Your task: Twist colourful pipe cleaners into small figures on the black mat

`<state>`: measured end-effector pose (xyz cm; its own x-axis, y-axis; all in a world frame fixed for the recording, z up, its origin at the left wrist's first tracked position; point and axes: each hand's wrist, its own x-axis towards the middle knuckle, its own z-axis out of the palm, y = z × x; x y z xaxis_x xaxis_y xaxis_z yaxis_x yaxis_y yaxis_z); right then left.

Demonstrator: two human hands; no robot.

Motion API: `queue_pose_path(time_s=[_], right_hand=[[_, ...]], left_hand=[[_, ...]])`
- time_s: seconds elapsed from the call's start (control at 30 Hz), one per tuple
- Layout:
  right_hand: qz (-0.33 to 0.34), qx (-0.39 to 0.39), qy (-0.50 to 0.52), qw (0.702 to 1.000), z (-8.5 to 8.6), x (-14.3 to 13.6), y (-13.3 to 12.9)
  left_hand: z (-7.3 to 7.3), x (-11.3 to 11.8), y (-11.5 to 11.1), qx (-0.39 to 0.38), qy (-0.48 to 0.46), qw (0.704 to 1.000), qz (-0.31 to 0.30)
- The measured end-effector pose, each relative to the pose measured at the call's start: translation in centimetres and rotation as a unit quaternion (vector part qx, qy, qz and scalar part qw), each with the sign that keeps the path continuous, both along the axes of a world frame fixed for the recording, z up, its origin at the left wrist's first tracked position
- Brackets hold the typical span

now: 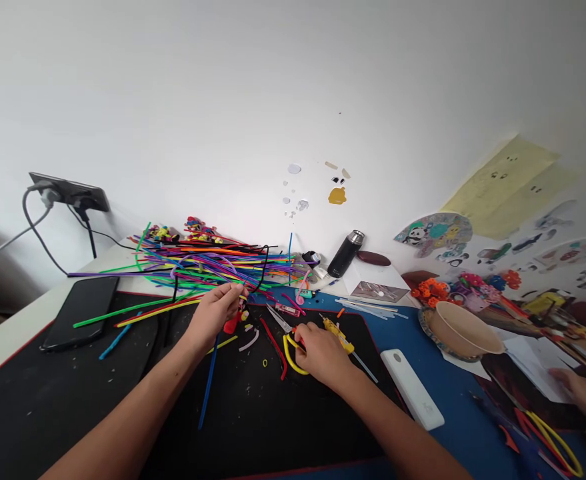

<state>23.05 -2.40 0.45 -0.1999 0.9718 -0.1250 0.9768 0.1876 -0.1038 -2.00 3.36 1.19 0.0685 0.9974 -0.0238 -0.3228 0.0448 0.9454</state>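
My left hand [217, 312] is closed in a pinch over the black mat, with a small figure partly red [231, 325] beneath its fingers; a black pipe cleaner [264, 267] rises beside the fingertips. What exactly the pinch holds is too small to tell. My right hand [315, 348] grips scissors by their red and yellow handle [293, 353], the blades [279, 319] pointing toward my left hand and slightly apart. A red pipe cleaner [275, 348] and a pale purple piece [249, 341] lie between the hands. A blue pipe cleaner [209, 383] hangs or lies below my left hand.
Colourful pipe cleaners [213, 263] are heaped along the wall. A phone [80, 313] lies at left. Behind are a black bottle [346, 255] and a yellow glue gun [339, 335]; rightward, a white power bank [413, 389], a bowl [467, 330] and another person's hand [585, 397].
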Motion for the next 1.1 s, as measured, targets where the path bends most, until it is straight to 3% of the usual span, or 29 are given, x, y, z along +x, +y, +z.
queue_pose_path(time_s=[0.33,0.63,0.7,0.8,0.93,1.0,1.1], right_hand=[[-0.037,-0.023,0.103,0.994,0.7,0.6,0.5],[-0.081,-0.115,0.294,0.945,-1.6,0.7,0.6],[-0.110,-0.138,0.410,0.895,-1.8,0.4,0.5],[-0.096,-0.154,0.616,0.766,-1.6,-0.3,-0.1],[-0.071,-0.164,0.745,0.643,-1.5,-1.5,-1.0],[-0.058,-0.182,0.768,0.611,-1.6,-2.1,-1.2],[-0.033,-0.203,0.775,0.598,-1.5,-2.6,-1.4]], left_hand=[[-0.1,0.0,-0.1,0.001,0.005,1.000,-0.015],[-0.5,0.1,0.1,0.003,0.018,1.000,-0.018],[-0.5,0.1,0.0,0.007,0.020,1.000,-0.011],[-0.7,0.0,0.1,0.028,0.049,0.998,0.007],[-1.1,-0.3,0.2,0.056,0.101,0.993,0.033],[-1.2,-0.4,0.3,0.065,0.118,0.990,0.041],[-1.0,-0.4,0.3,0.079,0.137,0.986,0.048]])
